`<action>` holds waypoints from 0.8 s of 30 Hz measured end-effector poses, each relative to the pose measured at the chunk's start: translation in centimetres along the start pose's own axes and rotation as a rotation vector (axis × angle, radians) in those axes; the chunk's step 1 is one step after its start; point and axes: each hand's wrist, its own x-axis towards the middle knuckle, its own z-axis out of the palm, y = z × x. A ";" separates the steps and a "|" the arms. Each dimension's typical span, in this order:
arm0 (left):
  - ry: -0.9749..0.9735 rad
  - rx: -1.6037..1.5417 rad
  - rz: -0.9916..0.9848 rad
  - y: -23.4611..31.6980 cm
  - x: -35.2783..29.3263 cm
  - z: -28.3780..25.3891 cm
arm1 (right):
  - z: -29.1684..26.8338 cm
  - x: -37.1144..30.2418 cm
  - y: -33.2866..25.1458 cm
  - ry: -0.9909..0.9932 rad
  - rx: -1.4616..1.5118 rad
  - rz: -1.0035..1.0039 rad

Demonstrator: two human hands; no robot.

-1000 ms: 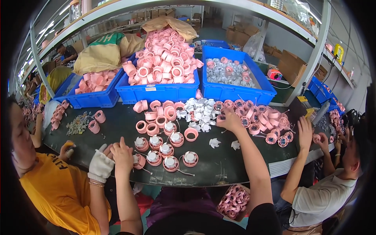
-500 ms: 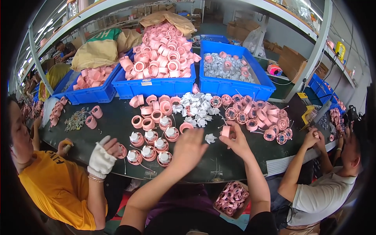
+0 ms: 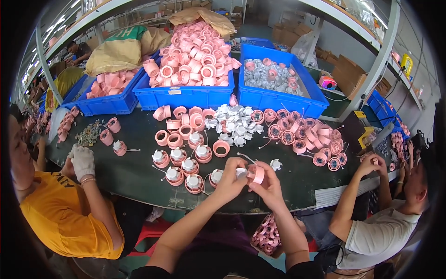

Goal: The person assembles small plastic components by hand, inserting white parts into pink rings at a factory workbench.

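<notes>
Hands: left hand (image 3: 231, 180) fingers pinching white plastic insert (image 3: 241, 172) | right hand (image 3: 266, 185) fingers pinching round pink plastic ring (image 3: 256, 174)

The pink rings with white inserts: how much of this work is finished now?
About ten fitted pink rings stand finished on the table. The left hand and right hand together hold one pink ring. Left: empty rings, loose white inserts, a heaped blue bin.

Dark green table (image 3: 139, 174), pink rings (image 3: 181, 128) (some capped white), white parts (image 3: 234, 123), blue bins (image 3: 186, 95)
</notes>
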 end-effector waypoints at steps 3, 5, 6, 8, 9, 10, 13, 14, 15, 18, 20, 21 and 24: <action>-0.099 -0.683 -0.163 2.3 -1.0 -0.6 | 1.8 -0.2 0.5 -0.058 -0.076 -0.162; -0.033 -0.647 -0.158 3.2 -1.6 -0.8 | 3.0 -0.3 0.4 -0.049 -0.238 -0.267; -0.016 -0.645 -0.147 3.3 -2.0 -0.9 | 3.5 -0.2 0.0 -0.043 -0.351 -0.314; 0.005 -0.677 -0.126 3.9 -2.3 -1.4 | 4.0 -0.1 -0.3 -0.026 -0.420 -0.343; 0.023 -0.709 -0.100 4.0 -2.3 -1.5 | 4.2 -0.1 -0.6 -0.029 -0.448 -0.359; 0.040 -0.744 -0.085 3.9 -2.4 -1.6 | 4.4 -0.1 -0.8 -0.031 -0.475 -0.375; 0.087 -0.710 -0.092 4.4 -2.7 -1.9 | 5.1 -0.8 -2.6 -0.036 -0.617 -0.299; 0.087 -0.711 -0.093 4.5 -2.7 -1.9 | 5.3 -0.9 -2.7 -0.036 -0.617 -0.297; 0.079 -0.699 -0.095 4.7 -2.7 -2.0 | 5.5 -0.9 -2.8 -0.042 -0.634 -0.295; 0.059 -0.685 -0.093 4.5 -2.8 -2.2 | 5.7 -0.6 -3.0 -0.053 -0.703 -0.389; 0.047 -0.681 -0.091 4.5 -2.9 -2.2 | 5.9 -0.5 -3.2 -0.057 -0.754 -0.483; 0.042 -0.624 -0.072 4.6 -2.9 -2.2 | 6.1 -0.5 -3.3 -0.049 -0.779 -0.506; 0.033 -0.551 -0.046 4.9 -3.0 -2.0 | 6.3 -0.7 -3.4 -0.033 -0.820 -0.511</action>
